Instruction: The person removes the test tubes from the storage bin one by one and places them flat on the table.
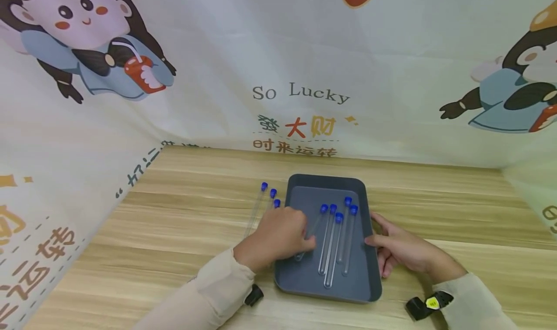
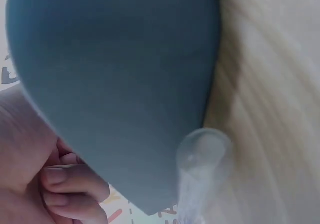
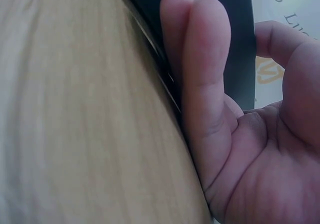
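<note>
A dark grey rectangular tray with rounded corners (image 1: 293,279) stands on the light wooden table (image 1: 191,223), a little below and right of the centre of the head view. Inside the tray lie five clear, slim tubes with blue caps (image 1: 327,240), and their caps point to the top of the frame. One of them, the leftmost tube (image 1: 316,222), lies slanted and is partly covered by the left hand (image 1: 276,233)

This left hand is over the left rim of the tray, with its fingers curled and the thumb above the tray floor. Whether it pinches the leftmost tube or only stays beside it, I cannot tell

The right hand (image 1: 402,245) is clamped on the right side of the tray: the thumb is at the rim, and the other fingers lie along the outer wall

Three more blue-capped tubes (image 1: 264,186) show on the table, just left of the tray, partly behind the left hand. In the left wrist view, a rounded clear tube end (image 2: 205,154) appears beside the tray wall, at the lower part of the frame

At the top of the head view hangs a white cloth (image 1: 209,78), printed with cartoon figures and the words "So Lucky"
</note>
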The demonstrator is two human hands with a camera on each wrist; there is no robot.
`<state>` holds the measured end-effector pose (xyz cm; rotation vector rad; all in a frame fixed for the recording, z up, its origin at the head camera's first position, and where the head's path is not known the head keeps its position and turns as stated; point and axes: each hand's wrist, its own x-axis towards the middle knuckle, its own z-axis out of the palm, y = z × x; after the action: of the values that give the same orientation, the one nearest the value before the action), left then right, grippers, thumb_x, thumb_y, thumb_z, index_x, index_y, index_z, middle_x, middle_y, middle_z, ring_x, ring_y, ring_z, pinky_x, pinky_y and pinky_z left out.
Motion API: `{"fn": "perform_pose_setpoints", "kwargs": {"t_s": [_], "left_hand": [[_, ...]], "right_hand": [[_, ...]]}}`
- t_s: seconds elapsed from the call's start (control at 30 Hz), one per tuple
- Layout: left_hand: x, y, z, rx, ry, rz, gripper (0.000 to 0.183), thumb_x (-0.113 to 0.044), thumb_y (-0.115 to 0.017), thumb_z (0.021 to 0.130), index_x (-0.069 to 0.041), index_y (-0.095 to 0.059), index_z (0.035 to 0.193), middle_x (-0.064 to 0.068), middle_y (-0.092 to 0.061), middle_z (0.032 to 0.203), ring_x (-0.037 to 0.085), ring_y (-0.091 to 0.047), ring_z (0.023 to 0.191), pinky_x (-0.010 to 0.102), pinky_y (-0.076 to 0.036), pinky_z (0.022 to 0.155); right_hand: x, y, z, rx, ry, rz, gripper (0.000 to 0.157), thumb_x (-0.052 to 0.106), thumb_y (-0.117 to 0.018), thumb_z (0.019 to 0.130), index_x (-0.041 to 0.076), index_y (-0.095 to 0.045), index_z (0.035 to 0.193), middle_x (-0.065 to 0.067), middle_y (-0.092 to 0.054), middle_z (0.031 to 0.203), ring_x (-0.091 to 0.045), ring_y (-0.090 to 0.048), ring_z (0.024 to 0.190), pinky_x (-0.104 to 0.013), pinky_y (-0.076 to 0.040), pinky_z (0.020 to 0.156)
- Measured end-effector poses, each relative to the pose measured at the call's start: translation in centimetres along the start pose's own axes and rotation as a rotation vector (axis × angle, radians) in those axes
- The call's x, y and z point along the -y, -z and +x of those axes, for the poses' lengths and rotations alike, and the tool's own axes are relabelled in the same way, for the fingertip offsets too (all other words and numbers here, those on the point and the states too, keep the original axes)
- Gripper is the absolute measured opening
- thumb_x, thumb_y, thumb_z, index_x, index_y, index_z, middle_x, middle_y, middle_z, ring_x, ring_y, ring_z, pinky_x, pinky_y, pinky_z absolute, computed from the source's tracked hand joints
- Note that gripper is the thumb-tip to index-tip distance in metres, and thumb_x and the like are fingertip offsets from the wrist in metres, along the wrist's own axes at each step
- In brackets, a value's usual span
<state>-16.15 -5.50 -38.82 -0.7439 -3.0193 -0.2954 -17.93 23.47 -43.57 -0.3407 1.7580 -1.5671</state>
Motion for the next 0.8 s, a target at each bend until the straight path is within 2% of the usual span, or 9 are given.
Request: {"fn": "perform_pose_setpoints", "kwargs": {"t_s": [0.23, 0.4, 0.63, 0.8], "left_hand": [[0.3, 0.4, -0.7, -0.002, 0.015, -0.049, 0.053, -0.035, -0.070, 0.082, -0.022, -0.034, 0.046, -0.015, -0.023, 0.042, 0.003, -0.028, 0.042, 0.023, -0.022, 0.040], [0.8, 1.6, -1.0, -0.013, 0.027, -0.090, 0.051, -0.032, -0.070, 0.081, -0.021, -0.034, 0.047, -0.014, -0.024, 0.043, 0.003, -0.027, 0.043, 0.023, -0.020, 0.042], [1.7, 3.6, -1.3, -0.057, 0.055, -0.083, 0.048, -0.030, -0.070, 0.082, -0.022, -0.036, 0.049, -0.014, -0.026, 0.046, 0.003, -0.028, 0.046, 0.022, -0.020, 0.044], [2.8, 4.1, -1.3, -0.083, 0.081, -0.066, 0.047, -0.028, -0.069, 0.081, -0.023, -0.035, 0.050, -0.014, -0.023, 0.047, 0.003, -0.022, 0.047, 0.022, -0.017, 0.044]], "right_hand": [[0.0, -0.1, 0.0, 0.010, 0.006, 0.012, 0.090, 0.016, -0.047, 0.101, 0.014, 0.025, 0.155, -0.004, -0.069, 0.066, -0.012, -0.066, 0.053, -0.029, -0.056, 0.052], [0.2, -0.2, 0.1, 0.007, 0.002, 0.006, 0.090, 0.016, -0.048, 0.101, 0.015, 0.024, 0.155, -0.004, -0.069, 0.065, -0.012, -0.066, 0.053, -0.029, -0.056, 0.052], [0.5, -0.1, 0.1, -0.001, 0.005, -0.007, 0.090, 0.016, -0.048, 0.102, 0.015, 0.024, 0.155, -0.004, -0.069, 0.065, -0.012, -0.066, 0.053, -0.029, -0.056, 0.052], [0.2, -0.1, 0.0, -0.002, 0.005, 0.004, 0.091, 0.016, -0.048, 0.101, 0.015, 0.025, 0.155, -0.004, -0.069, 0.065, -0.012, -0.066, 0.052, -0.029, -0.056, 0.051]]}}
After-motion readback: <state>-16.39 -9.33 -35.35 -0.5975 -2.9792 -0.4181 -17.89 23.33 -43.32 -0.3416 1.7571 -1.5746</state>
